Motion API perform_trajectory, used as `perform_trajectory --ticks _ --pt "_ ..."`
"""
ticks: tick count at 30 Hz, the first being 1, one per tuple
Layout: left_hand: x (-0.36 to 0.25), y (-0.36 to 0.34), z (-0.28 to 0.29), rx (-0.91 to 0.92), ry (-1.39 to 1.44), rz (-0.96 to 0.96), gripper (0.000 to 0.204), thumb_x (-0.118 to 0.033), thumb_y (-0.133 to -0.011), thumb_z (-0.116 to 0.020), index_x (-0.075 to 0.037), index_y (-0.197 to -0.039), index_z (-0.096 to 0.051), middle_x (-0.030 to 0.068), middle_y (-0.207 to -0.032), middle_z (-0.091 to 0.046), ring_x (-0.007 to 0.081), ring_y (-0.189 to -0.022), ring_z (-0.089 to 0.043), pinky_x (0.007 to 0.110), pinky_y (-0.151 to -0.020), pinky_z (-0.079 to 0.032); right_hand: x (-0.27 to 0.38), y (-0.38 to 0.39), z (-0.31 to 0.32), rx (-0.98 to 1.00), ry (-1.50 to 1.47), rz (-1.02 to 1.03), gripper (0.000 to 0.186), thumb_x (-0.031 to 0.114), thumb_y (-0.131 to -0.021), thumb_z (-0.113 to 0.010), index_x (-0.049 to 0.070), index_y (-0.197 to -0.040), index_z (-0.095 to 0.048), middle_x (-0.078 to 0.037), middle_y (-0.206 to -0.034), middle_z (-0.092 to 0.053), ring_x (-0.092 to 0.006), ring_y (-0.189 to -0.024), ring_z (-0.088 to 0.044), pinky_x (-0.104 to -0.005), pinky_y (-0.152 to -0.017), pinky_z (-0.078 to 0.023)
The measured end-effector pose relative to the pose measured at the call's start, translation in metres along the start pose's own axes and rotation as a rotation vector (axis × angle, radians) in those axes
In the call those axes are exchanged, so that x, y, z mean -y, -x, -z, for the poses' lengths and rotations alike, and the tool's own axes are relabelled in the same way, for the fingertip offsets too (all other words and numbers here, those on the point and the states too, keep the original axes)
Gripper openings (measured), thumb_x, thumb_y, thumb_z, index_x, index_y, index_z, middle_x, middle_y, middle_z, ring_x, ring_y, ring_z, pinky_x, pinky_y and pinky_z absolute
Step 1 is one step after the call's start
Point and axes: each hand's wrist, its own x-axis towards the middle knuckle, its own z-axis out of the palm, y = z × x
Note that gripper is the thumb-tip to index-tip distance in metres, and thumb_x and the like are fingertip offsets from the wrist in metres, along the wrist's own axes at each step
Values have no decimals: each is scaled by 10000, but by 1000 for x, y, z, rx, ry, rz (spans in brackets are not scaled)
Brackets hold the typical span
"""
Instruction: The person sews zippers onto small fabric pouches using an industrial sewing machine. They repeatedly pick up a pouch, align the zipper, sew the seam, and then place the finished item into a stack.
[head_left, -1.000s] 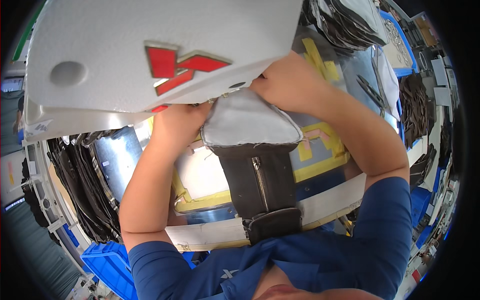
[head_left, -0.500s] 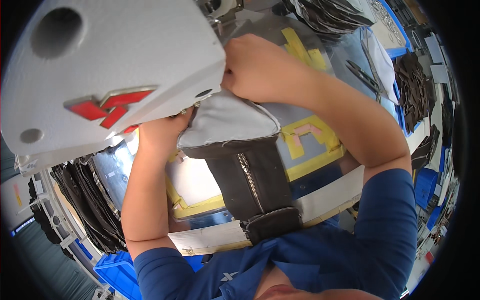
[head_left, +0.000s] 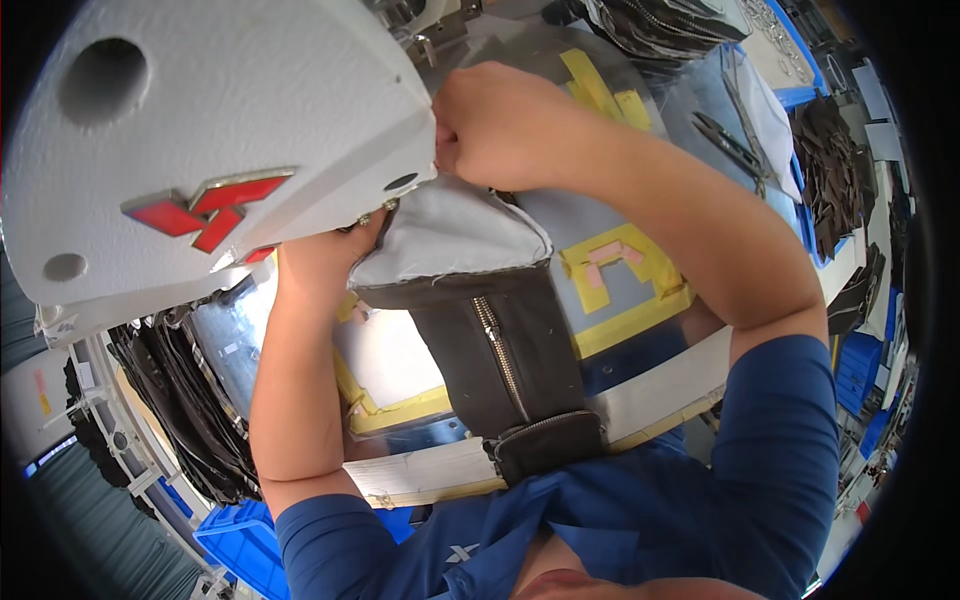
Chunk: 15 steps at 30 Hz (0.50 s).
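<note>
A white sewing machine head (head_left: 220,120) with red raised shapes fills the upper left. Below it lies a black fabric piece (head_left: 470,355) with a metal zipper, a zipped pouch at its lower end and a pale grey lining (head_left: 445,235) at its top. My left hand (head_left: 315,260) touches the lining's left side; its fingers are mostly hidden under the machine head. My right hand (head_left: 495,125) is closed beside the machine's right edge, just above the lining, with what it holds hidden.
A metal plate (head_left: 610,310) with yellow tape lies under the work. Scissors (head_left: 730,145) are at right, near a blue tray (head_left: 815,75) of small metal parts. Stacked black pieces (head_left: 170,395) hang left; more (head_left: 660,35) lie at top. A blue bin (head_left: 240,545) is lower left.
The machine head appears further left as the view shifts. Both hands appear further left, the right one also higher; the lining and black piece have shifted slightly with them.
</note>
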Motion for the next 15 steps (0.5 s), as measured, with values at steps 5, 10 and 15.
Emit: perform_trajectory --ticks 5,10,15 --pt "2 1 -1 -13 -45 -15 237 -131 -852 -800 -48 -1073 -803 152 -927 -788 317 -809 -735 398 -750 -569 4 3 3 23 14 -42 239 223 -846 -740 -16 -845 -752 -237 -850 -728 -452 -912 -716 -531 -791 -567" --pt "-8 1 -5 -53 -5 14 237 -93 -854 -809 -25 -1081 -799 135 -931 -798 273 -817 -747 382 -762 -574 2 6 12 65 72 -71 251 164 -825 -707 -13 -976 -801 -216 -965 -782 -429 -987 -760 -520 -832 -622" --pt "-2 1 -7 -31 40 -27 241 -86 -858 -821 -11 -1085 -794 127 -938 -800 251 -832 -744 371 -770 -572 -6 9 7 -3 63 -30 242 230 -859 -747 -12 -851 -758 -226 -859 -736 -450 -896 -720 -531 -777 -573"
